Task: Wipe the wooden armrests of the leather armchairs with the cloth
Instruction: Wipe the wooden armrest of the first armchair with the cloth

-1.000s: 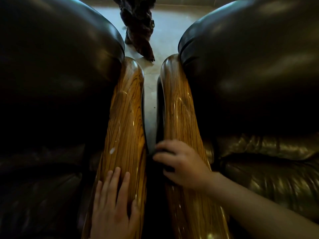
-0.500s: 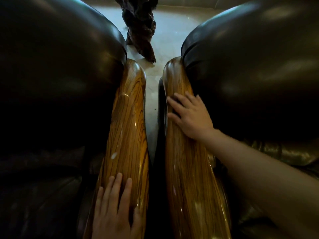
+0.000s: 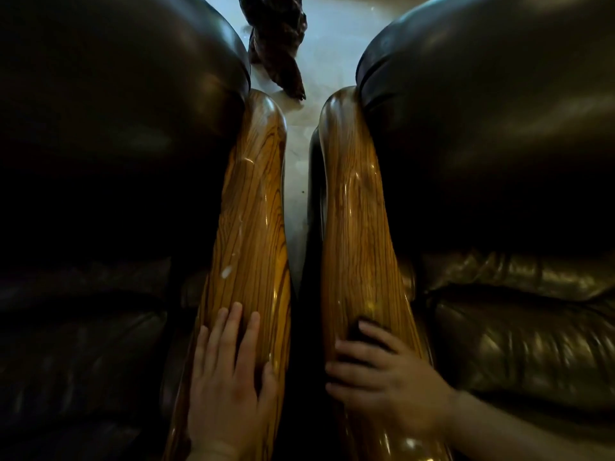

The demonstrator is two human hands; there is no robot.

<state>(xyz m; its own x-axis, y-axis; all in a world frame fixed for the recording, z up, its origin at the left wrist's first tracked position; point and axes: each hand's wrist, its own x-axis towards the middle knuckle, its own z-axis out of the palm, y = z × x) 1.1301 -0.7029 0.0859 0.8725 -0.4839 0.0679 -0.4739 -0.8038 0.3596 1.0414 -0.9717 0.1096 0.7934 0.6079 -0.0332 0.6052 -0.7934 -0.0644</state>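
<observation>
Two glossy striped wooden armrests run side by side away from me: the left armrest and the right armrest. My left hand lies flat and open on the near end of the left armrest. My right hand presses a dark cloth onto the near part of the right armrest; only a small dark patch of cloth shows between the fingers. A pale smear sits on the left armrest above my left hand.
A dark leather armchair fills the left, another the right. A narrow gap with pale floor separates the armrests. A dark carved wooden object stands on the floor beyond the gap.
My right hand slid from the near part of the right armrest to its far end, then came back to the near end. The left hand stayed put.
</observation>
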